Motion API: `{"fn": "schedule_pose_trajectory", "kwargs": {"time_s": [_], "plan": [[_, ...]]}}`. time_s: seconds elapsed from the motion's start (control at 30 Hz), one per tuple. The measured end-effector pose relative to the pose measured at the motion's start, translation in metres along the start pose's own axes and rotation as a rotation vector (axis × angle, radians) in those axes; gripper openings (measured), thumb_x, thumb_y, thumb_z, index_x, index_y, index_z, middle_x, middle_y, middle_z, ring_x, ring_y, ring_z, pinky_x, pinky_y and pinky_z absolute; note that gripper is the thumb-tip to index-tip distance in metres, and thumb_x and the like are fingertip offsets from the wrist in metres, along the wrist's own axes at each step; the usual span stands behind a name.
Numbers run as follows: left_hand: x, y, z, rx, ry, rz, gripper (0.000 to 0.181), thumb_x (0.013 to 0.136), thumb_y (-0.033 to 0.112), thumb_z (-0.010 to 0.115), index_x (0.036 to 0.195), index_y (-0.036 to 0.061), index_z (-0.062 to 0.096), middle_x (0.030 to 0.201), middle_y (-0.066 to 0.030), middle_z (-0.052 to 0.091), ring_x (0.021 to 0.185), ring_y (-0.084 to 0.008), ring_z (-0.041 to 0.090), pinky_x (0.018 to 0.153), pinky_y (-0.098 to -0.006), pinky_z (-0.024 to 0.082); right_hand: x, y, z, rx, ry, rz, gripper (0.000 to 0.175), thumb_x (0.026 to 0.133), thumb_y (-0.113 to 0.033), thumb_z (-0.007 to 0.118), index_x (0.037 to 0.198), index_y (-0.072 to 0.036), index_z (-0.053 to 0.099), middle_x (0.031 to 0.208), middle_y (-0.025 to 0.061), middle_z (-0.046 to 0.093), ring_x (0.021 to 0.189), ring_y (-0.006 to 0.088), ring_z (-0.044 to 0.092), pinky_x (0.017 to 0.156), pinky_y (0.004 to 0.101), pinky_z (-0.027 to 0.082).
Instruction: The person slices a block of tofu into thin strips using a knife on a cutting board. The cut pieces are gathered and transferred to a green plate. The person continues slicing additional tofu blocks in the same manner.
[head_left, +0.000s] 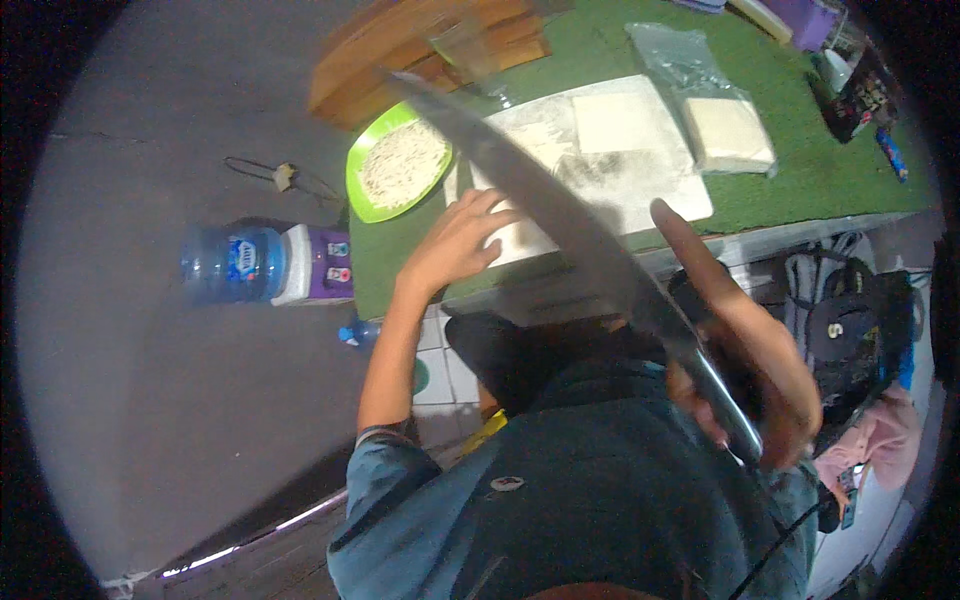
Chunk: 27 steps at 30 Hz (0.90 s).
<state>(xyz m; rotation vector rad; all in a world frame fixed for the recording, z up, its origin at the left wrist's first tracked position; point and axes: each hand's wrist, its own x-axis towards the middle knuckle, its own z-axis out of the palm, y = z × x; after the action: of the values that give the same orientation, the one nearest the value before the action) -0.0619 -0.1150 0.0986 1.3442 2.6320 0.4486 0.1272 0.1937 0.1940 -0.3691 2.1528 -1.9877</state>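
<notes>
Close to the camera, my right hand (787, 405) grips the metal handle of a large knife (525, 172), its index finger stretched out. The blurred blade slants up and left across the view, hiding part of the white cutting board (637, 187). My left hand (457, 240) is at the board's near left edge, fingers spread and holding nothing; whether the fingertips touch the board is hard to tell. On the board lie a square pale sheet (611, 121) and some thin pale strips (536, 139). A green plate (357, 191) left of the board holds small chopped pale pieces (401, 165).
A plastic bag (675, 56) with a stack of pale square sheets (727, 131) lies right of the board on the green-covered table (810, 180). Behind are a wooden piece (367, 71) and a clear glass (465, 52). A water dispenser bottle (240, 262) stands left; a backpack (832, 315), right.
</notes>
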Motion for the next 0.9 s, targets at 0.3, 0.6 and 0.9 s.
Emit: {"fn": "schedule_pose_trajectory", "kwargs": {"time_s": [0.3, 0.6, 0.9], "plan": [[0.012, -0.018, 0.003, 0.022, 0.005, 0.073, 0.047, 0.078, 0.013, 0.077, 0.124, 0.0182, 0.071, 0.14, -0.0118, 0.058, 0.12, -0.0323, 0.058, 0.104, -0.0416, 0.048, 0.012, -0.023, 0.022, 0.193, -0.375, -0.043, 0.079, 0.098, -0.023, 0.068, 0.162, -0.005, 0.025, 0.113, 0.022, 0.06, 0.099, 0.0273, 0.057, 0.09, 0.0363, 0.043], [0.018, -0.003, 0.021, 0.142, 0.212, 0.007, 0.038, 0.072, 0.027, 0.079, 0.104, 0.0092, 0.069, 0.107, -0.0098, 0.063, 0.101, -0.0322, 0.058, 0.085, -0.0413, 0.046, 0.02, -0.025, 0.012, 0.338, -0.322, 0.075, 0.081, 0.096, -0.022, 0.069, 0.161, -0.003, 0.026, 0.09, 0.02, 0.066, 0.075, 0.0275, 0.063, 0.074, 0.0365, 0.049], [-0.001, 0.025, 0.046, -0.071, 0.431, -0.22, 0.044, 0.076, 0.021, 0.081, 0.116, 0.0059, 0.07, 0.111, -0.0111, 0.065, 0.108, -0.0355, 0.057, 0.097, -0.0444, 0.047, 0.037, 0.074, 0.034, -0.264, 0.061, -0.075, 0.066, 0.1, -0.003, 0.055, 0.16, -0.01, 0.032, 0.119, 0.0261, 0.067, 0.095, 0.0359, 0.068, 0.091, 0.0382, 0.051]]}}
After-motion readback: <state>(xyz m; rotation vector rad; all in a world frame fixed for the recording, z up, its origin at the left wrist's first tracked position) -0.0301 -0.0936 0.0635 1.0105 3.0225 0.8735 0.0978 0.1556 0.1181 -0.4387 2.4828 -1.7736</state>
